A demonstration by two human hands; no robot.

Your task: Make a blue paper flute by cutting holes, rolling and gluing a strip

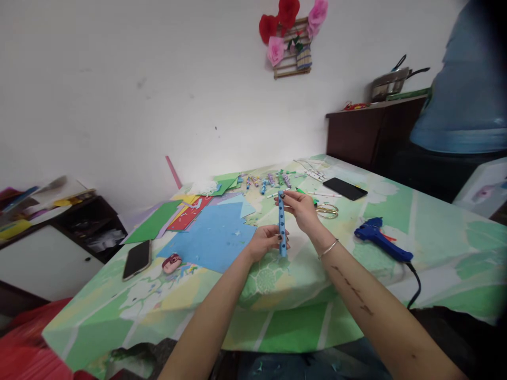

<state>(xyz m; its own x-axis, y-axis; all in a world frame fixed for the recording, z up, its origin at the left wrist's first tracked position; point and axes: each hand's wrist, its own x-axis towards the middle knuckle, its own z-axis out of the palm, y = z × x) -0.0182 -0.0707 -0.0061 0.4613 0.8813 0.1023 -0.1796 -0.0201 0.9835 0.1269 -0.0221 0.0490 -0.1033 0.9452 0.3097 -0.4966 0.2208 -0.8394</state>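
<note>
Upright between my two hands is a narrow blue piece of paper with dark dots [282,221], which looks like a rolled tube or folded strip. My left hand [267,243] grips it near its lower end, fingers closed behind it. My right hand [299,207] pinches it near the top. Gold-handled scissors [328,211] lie just beyond my right hand, their blades partly hidden. Left of my left hand lies a large blue paper sheet [214,232] with small scraps on it.
A blue glue gun [382,240] with its cord lies at right, and a black phone [345,188] behind it. Several small rolled paper pieces [271,179] are at the back. Coloured sheets [152,221], another phone [137,259] and a pink rounded object [171,263] lie at left.
</note>
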